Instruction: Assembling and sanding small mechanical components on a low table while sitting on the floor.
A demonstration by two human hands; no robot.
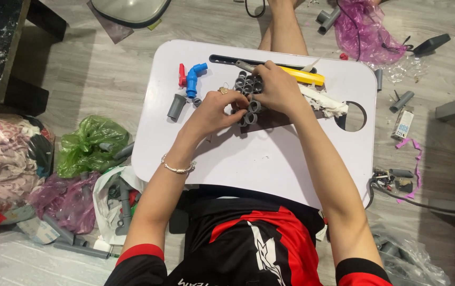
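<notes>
1. Both hands meet over a cluster of short grey pipe rings at the middle of the table. The left hand pinches rings at the cluster's near-left edge; the right hand is curled over its far-right side, fingers pressing on the rings.
2. The cluster lies at 12 o'clock from the person, between the hands. Its long axis runs 12 to 6, and both hands touch it.
3. At 10 o'clock from the left hand stand a blue elbow and a grey coupling, near but apart.
4. A yellow bar lies at 2 o'clock, just beyond the right hand.
</notes>
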